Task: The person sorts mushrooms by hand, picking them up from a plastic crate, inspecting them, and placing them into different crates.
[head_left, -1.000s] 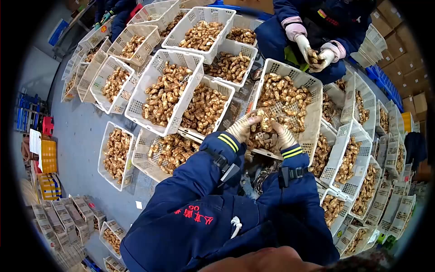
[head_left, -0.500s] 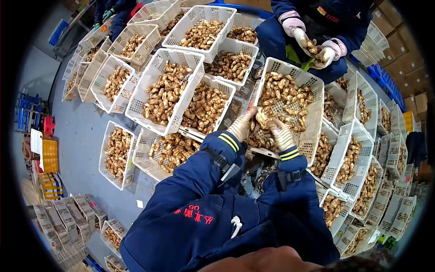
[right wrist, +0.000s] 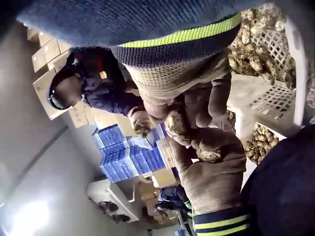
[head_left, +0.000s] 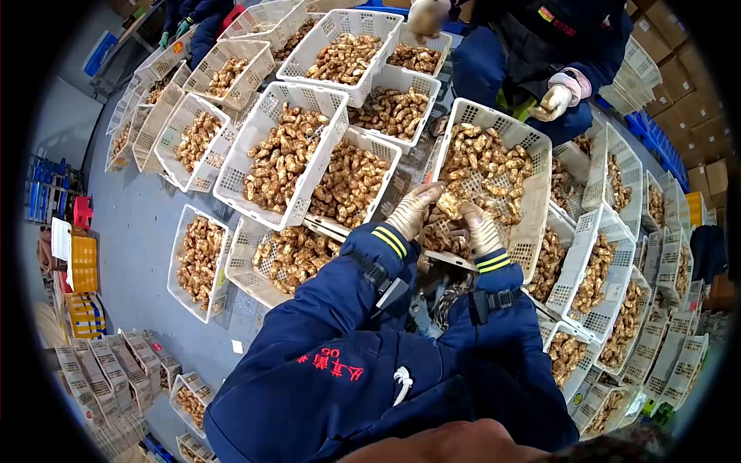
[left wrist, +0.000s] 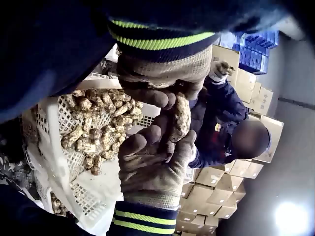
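Note:
Both hands wear dirty knit work gloves. Between them is a knobbly, pale brown-and-white mushroom (head_left: 448,204), over the near part of a white perforated crate (head_left: 535,202) of similar mushrooms. My left hand (head_left: 414,210) grips it from the left, thumb and fingers curled. From the other side my right hand (head_left: 482,230) pinches it with thumb and fingertips. In the left wrist view the mushroom (left wrist: 181,118) stands lengthwise between the two hands. The right wrist view shows a second mushroom (right wrist: 209,155) tucked in the left hand's curled fingers.
Stacked crates of mushrooms stand left (head_left: 282,158) and right (head_left: 590,270). A person (head_left: 540,46) sits opposite, one gloved hand (head_left: 553,103) near the lap, the other over a crate at the back. Cardboard boxes (head_left: 687,100) line the right wall.
The mushroom has been turned and tilted between my hands, which stay nearly in place. The person opposite has moved one hand from the lap out to a back crate.

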The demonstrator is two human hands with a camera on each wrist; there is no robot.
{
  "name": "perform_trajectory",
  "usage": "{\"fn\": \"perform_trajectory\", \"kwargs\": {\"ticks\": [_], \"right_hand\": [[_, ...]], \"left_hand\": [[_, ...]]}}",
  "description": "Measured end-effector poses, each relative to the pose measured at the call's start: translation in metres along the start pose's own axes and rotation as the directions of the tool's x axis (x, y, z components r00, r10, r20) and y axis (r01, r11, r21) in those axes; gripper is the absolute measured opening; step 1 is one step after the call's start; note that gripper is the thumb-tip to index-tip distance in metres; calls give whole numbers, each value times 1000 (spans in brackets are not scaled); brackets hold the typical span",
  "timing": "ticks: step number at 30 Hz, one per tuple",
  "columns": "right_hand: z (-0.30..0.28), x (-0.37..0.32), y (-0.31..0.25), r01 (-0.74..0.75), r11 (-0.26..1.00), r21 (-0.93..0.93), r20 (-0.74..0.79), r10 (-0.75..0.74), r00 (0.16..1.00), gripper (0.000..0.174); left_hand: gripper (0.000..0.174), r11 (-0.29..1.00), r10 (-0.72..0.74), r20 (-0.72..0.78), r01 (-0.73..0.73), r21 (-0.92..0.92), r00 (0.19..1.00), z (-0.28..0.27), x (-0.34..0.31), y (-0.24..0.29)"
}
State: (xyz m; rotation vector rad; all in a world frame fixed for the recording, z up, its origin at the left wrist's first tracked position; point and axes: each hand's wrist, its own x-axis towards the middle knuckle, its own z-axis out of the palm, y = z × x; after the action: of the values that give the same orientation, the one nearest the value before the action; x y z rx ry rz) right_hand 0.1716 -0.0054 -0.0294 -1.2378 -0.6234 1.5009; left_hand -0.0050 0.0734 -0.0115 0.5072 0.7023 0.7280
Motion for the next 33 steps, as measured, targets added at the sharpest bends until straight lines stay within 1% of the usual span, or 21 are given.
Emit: {"fn": "perform_trajectory", "kwargs": {"ticks": [3, 4, 5, 7, 8, 11, 12, 14, 15, 16, 19, 20, 23, 24, 25, 26, 27, 28, 30, 31, 33], "right_hand": [[12, -6, -15, -6, 996, 86, -50, 11, 999, 68], [11, -4, -13, 13, 997, 76, -51, -9, 999, 71], [11, -2, -14, 31, 994, 107, -36, -27, 999, 71], [11, 2, -14, 66, 983, 170, -9, -65, 998, 72], [10, 3, -11, 166, 972, 164, 30, -173, 984, 71], [21, -2, -17, 189, 980, -64, -90, -194, 977, 64], [26, -8, -21, 247, 967, -60, -69, -251, 966, 51], [13, -1, -6, 229, 969, -97, -6, -231, 973, 45], [15, -1, -8, 221, 968, -116, 26, -219, 975, 41], [20, -6, -13, 212, 969, -127, -24, -217, 976, 41], [8, 1, -6, 140, 954, -267, -109, -174, 979, 50], [-1, 8, 5, 145, 933, -329, -123, -195, 973, 58], [1, 9, 5, 160, 930, -330, -135, -215, 967, 63], [3, 7, 1, 130, 918, -373, -177, -208, 962, 65], [6, 5, -2, 137, 931, -339, -176, -205, 963, 67], [9, 3, -6, 143, 942, -304, -174, -202, 964, 68], [11, 1, -9, 149, 952, -269, -172, -200, 965, 70], [10, 3, -7, 149, 942, -301, -201, -216, 956, 70], [14, -2, -12, 150, 937, -314, -193, -218, 957, 68], [17, -4, -16, 151, 935, -321, -189, -219, 957, 68], [-1, 9, 0, 116, 880, -461, -200, -231, 952, 66]], "left_hand": [[33, 998, -37, 7, 37, -56, 999, -4, 4, -4], [33, 995, -53, 22, 55, -80, 998, -6, 6, -4], [33, 992, -69, 38, 73, -104, 997, -9, 7, -6], [35, 989, -52, 50, 58, -134, 997, -10, 8, -9], [36, 987, -43, 57, 52, -149, 997, -9, 8, -10], [42, 989, -59, 99, 72, -127, 993, -6, 3, -5], [46, 983, -87, 109, 103, -154, 990, -3, 3, -4], [44, 990, -108, 233, 127, -67, 966, -11, 5, -6], [44, 991, -122, 294, 134, -22, 948, -10, 3, -4], [42, 986, -167, 232, 162, 42, 958, -3, -2, 0], [42, 985, -173, 217, 168, 40, 961, -9, 6, -12], [41, 986, -169, 199, 163, 49, 965, -12, 8, -14], [38, 986, -160, 148, 150, 78, 976, -13, 10, -15], [37, 991, -125, 122, 118, 64, 985, -10, 7, -12], [37, 995, -89, 95, 84, 52, 991, -5, 2, -7], [38, 998, -63, 123, 59, 32, 990, -8, 5, -11], [38, 995, -94, 132, 90, 36, 987, -7, 5, -11], [38, 992, -126, 141, 122, 40, 982, -6, 5, -11], [39, 984, -175, 160, 169, 48, 972, 0, -1, -6], [39, 986, -163, 153, 153, 72, 975, 1, -1, -6], [39, 985, -137, 140, 120, 120, 981, 1, 2, -9]]}}
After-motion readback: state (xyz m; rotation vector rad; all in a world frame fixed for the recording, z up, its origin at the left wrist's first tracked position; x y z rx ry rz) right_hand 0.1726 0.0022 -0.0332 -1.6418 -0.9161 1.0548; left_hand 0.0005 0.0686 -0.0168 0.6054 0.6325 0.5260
